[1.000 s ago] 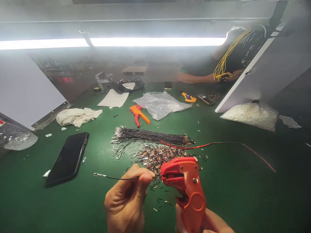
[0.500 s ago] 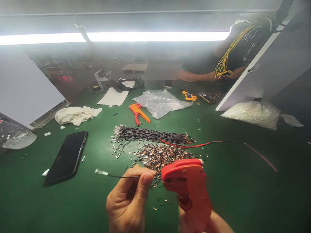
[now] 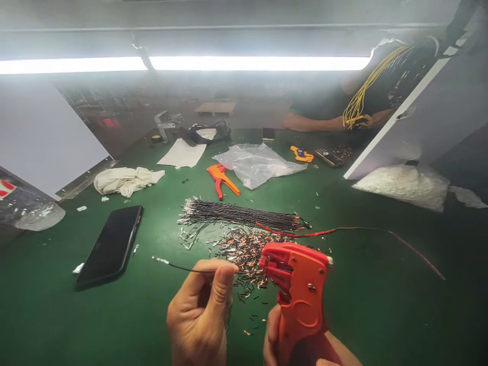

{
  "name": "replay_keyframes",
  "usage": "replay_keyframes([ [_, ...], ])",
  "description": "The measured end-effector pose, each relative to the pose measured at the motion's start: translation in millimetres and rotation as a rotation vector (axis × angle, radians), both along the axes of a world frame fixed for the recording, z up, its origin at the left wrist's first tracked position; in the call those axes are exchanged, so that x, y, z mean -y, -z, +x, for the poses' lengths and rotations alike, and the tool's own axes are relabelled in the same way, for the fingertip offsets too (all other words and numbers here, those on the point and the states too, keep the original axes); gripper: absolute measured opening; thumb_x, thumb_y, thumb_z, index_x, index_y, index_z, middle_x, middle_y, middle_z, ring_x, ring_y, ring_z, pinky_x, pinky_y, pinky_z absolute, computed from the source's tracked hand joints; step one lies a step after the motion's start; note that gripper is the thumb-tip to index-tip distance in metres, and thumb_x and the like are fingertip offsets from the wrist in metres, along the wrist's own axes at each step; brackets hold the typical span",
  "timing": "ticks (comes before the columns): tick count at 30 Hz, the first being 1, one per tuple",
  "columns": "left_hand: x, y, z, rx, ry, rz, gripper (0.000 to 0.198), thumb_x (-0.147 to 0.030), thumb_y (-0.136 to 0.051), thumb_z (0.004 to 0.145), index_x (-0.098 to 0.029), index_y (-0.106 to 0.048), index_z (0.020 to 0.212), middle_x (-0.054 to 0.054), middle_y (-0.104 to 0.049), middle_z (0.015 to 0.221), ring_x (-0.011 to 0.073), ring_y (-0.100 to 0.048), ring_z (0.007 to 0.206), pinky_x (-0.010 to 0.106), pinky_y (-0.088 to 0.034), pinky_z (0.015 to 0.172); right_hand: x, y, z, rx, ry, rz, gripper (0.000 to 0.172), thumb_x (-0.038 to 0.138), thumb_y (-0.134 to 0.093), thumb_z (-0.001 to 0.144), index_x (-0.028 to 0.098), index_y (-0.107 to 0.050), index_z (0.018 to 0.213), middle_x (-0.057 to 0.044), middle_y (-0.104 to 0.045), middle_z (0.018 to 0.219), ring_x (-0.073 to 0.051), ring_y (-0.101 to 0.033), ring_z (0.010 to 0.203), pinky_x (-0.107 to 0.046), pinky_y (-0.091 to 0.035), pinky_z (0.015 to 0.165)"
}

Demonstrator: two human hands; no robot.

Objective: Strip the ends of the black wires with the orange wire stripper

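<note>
My left hand pinches a thin black wire between thumb and forefinger; its stripped tip points left. My right hand grips the handles of a red-orange wire stripper held upright, its jaws facing the wire's right end with a small gap between them. Just beyond lie a pile of cut insulation and copper bits and a bundle of black wires, with a red wire running off to the right.
A black phone lies at left on the green mat, a white cloth behind it. A second orange stripper, a clear plastic bag and white paper sit farther back. Another person's arm holds yellow wires at the far edge.
The stripper's jaws have come off the wire's end and the tool has tilted upright. My left hand still pinches the wire in about the same place.
</note>
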State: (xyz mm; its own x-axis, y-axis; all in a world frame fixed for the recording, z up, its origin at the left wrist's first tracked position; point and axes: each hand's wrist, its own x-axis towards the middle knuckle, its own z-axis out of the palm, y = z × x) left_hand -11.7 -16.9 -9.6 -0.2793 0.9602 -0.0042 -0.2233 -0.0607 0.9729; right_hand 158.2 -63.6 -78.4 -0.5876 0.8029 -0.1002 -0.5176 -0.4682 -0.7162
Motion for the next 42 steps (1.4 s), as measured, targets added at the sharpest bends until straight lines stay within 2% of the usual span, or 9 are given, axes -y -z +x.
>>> replay_keyframes([
  [3, -2, 1.3, -3, -0.058, 0.019, -0.035, 0.030, -0.045, -0.075, 0.082, -0.018, -0.071, 0.071, -0.004, -0.049, 0.055, 0.0074, -0.043, 0.050, 0.016, -0.036, 0.046, -7, -16.9, 4, 0.003, 0.039, 0.076, 0.051, 0.056, -0.072, 0.079, 0.024, -0.062, 0.118, -0.008, -0.069, 0.109, -0.022, -0.066, 0.086, -0.038, -0.046, 0.082],
  [5, -2, -0.1, -1, -0.098, 0.046, -0.041, 0.032, -0.046, -0.074, 0.082, -0.017, -0.069, 0.069, -0.004, -0.049, 0.055, 0.0081, -0.043, 0.051, 0.017, -0.037, 0.047, -11, -28.7, 7, 0.008, 0.117, 0.115, 0.050, 0.055, -0.069, 0.081, 0.026, -0.063, 0.121, -0.005, -0.073, 0.102, -0.020, -0.065, 0.082, -0.034, -0.042, 0.078],
  [8, -1, -4.7, 6, -0.133, 0.102, -0.064, 0.032, -0.044, -0.074, 0.081, -0.017, -0.068, 0.066, -0.003, -0.051, 0.056, 0.0089, -0.043, 0.052, 0.018, -0.038, 0.048, -13, -41.8, 10, 0.002, 0.246, 0.065, 0.054, 0.051, -0.064, 0.082, 0.024, -0.061, 0.128, -0.006, -0.076, 0.090, -0.023, -0.062, 0.082, -0.035, -0.039, 0.079],
  [10, 0, -8.0, 11, -0.137, 0.144, -0.107, 0.030, -0.041, -0.074, 0.080, -0.017, -0.068, 0.063, -0.002, -0.054, 0.057, 0.0100, -0.046, 0.054, 0.020, -0.041, 0.052, -12, -44.7, 10, 0.024, 0.295, 0.037, 0.055, 0.049, -0.063, 0.080, 0.021, -0.061, 0.128, -0.009, -0.076, 0.090, -0.025, -0.061, 0.083, -0.039, -0.038, 0.081],
  [15, 5, -10.7, 22, -0.099, 0.307, -0.209, 0.028, -0.036, -0.073, 0.080, -0.017, -0.066, 0.060, -0.001, -0.062, 0.057, 0.0113, -0.054, 0.054, 0.021, -0.046, 0.057, -8, -39.6, 13, 0.152, 0.267, 0.080, 0.044, 0.043, -0.069, 0.078, 0.021, -0.066, 0.116, -0.007, -0.072, 0.090, -0.026, -0.060, 0.085, -0.040, -0.039, 0.079],
  [19, 7, -5.9, 23, -0.074, 0.392, -0.214, 0.030, -0.037, -0.069, 0.083, -0.018, -0.064, 0.061, 0.000, -0.063, 0.057, 0.0129, -0.057, 0.053, 0.023, -0.047, 0.056, -9, -41.4, 18, 0.120, 0.195, -0.010, 0.041, 0.040, -0.074, 0.074, 0.022, -0.068, 0.111, -0.007, -0.069, 0.096, -0.024, -0.061, 0.085, -0.038, -0.043, 0.078],
  [24, 6, 3.6, 19, -0.222, 0.343, -0.162, 0.035, -0.040, -0.068, 0.084, -0.017, -0.061, 0.059, 0.000, -0.058, 0.055, 0.0119, -0.049, 0.052, 0.022, -0.039, 0.053, -9, -44.3, 17, 0.100, 0.166, -0.011, 0.044, 0.045, -0.074, 0.076, 0.019, -0.072, 0.111, -0.007, -0.069, 0.088, -0.021, -0.062, 0.081, -0.034, -0.044, 0.076],
  [30, 4, 2.3, 17, -0.301, 0.264, -0.096, 0.036, -0.043, -0.066, 0.086, -0.017, -0.061, 0.062, -0.004, -0.042, 0.053, 0.0097, -0.035, 0.050, 0.022, -0.029, 0.048, -9, -41.5, 12, 0.130, 0.255, 0.038, 0.038, 0.045, -0.070, 0.079, 0.019, -0.075, 0.105, -0.007, -0.070, 0.087, -0.022, -0.061, 0.082, -0.033, -0.046, 0.077],
  [42, 8, 6.4, 20, -0.432, 0.155, -0.028, 0.033, -0.037, -0.060, 0.091, -0.019, -0.061, 0.063, -0.005, -0.041, 0.052, 0.0101, -0.035, 0.048, 0.023, -0.030, 0.050, -9, -40.5, 7, 0.017, 0.180, -0.035, 0.033, 0.041, -0.074, 0.079, 0.021, -0.072, 0.104, -0.006, -0.068, 0.094, -0.020, -0.062, 0.084, -0.034, -0.047, 0.076],
])
